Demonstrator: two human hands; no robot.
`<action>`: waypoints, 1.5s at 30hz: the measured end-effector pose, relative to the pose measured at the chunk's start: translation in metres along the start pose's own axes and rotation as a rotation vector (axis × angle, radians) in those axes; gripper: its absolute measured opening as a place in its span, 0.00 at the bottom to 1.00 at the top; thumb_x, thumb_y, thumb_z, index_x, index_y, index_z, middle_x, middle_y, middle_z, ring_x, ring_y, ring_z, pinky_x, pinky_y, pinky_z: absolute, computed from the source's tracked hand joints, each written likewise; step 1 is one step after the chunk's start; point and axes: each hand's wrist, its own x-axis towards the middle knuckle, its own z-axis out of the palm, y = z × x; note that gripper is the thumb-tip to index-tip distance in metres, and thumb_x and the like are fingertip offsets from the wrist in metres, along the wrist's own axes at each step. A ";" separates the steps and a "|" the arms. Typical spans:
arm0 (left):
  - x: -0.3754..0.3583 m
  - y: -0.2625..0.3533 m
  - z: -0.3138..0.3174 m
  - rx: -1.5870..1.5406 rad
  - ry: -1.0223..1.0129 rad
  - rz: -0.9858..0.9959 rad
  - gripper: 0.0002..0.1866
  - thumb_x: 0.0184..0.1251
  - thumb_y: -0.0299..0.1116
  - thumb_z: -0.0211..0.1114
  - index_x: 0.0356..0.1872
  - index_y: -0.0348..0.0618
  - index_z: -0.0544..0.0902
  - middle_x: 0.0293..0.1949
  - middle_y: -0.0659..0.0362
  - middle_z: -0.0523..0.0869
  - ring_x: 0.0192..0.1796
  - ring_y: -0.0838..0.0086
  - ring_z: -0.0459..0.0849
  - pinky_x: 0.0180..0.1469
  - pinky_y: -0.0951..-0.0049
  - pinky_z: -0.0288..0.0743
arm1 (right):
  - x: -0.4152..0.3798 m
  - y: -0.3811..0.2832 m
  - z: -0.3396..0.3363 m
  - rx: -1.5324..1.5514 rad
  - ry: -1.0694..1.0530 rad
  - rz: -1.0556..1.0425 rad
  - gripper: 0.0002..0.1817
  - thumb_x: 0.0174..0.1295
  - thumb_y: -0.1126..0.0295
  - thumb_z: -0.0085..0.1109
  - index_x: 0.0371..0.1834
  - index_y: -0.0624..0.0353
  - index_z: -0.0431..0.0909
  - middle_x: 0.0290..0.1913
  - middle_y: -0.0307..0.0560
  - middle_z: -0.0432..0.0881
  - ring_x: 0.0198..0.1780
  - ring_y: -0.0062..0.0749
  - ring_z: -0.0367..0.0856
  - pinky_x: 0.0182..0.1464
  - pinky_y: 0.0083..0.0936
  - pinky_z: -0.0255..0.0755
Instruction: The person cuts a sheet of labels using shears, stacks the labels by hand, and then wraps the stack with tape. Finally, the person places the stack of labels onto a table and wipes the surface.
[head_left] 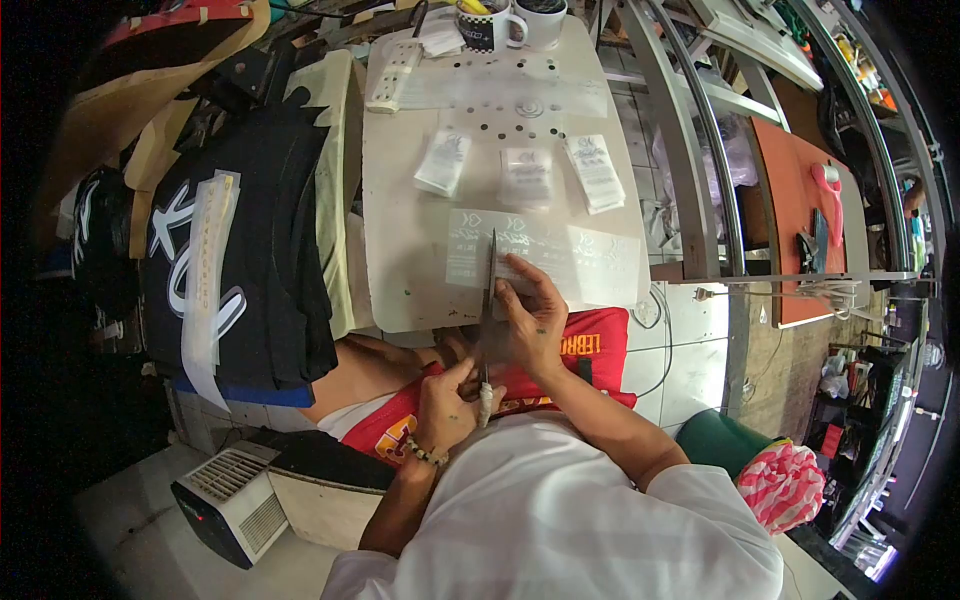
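My left hand [447, 408] is closed low in front of my white shirt, at the white-wrapped handle of a long pointed blade [491, 270]. The blade stands edge-on to me, its tip over a printed translucent sheet [470, 245] near the table's front edge. Higher along it, the bent thumb and fingers of my right hand [530, 320] close against the blade's side. A second printed sheet [605, 262] lies at the right. Behind them sit three stacks of small printed clear pieces: the left stack [443, 162], middle stack [526, 177] and right stack [595, 172].
The pale table [400, 270] carries a power strip [395, 75] and a checkered mug [485, 28] at its far end. Black printed fabric [270, 230] is piled on the left. Metal frame bars [680, 150] stand on the right. A heater-like box [230, 500] is on the floor.
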 end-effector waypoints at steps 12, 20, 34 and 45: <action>0.002 0.001 -0.004 0.028 -0.010 -0.053 0.26 0.57 0.26 0.75 0.57 0.31 0.80 0.37 0.58 0.90 0.37 0.84 0.81 0.42 0.79 0.78 | -0.006 0.006 -0.001 0.035 -0.044 0.010 0.20 0.68 0.82 0.59 0.63 0.68 0.75 0.59 0.48 0.82 0.57 0.25 0.80 0.60 0.23 0.74; 0.006 -0.006 -0.004 -0.108 0.009 -0.060 0.30 0.59 0.24 0.74 0.64 0.30 0.75 0.37 0.59 0.89 0.38 0.85 0.82 0.40 0.80 0.79 | -0.012 0.012 -0.001 -0.020 -0.086 -0.050 0.20 0.67 0.80 0.62 0.63 0.65 0.77 0.51 0.44 0.85 0.47 0.19 0.82 0.51 0.18 0.77; -0.005 -0.017 -0.016 -0.330 -0.137 -0.138 0.40 0.57 0.20 0.74 0.72 0.33 0.66 0.51 0.51 0.85 0.51 0.73 0.85 0.54 0.74 0.81 | -0.004 0.000 -0.015 0.102 -0.009 0.061 0.24 0.68 0.75 0.62 0.66 0.60 0.67 0.51 0.46 0.80 0.47 0.20 0.81 0.49 0.20 0.77; -0.031 -0.024 -0.024 -0.167 -0.120 -0.216 0.32 0.58 0.21 0.74 0.64 0.30 0.71 0.56 0.49 0.83 0.57 0.70 0.83 0.59 0.68 0.79 | 0.013 -0.013 -0.013 0.114 0.076 0.046 0.22 0.68 0.74 0.64 0.65 0.59 0.74 0.36 0.41 0.86 0.34 0.15 0.79 0.38 0.12 0.72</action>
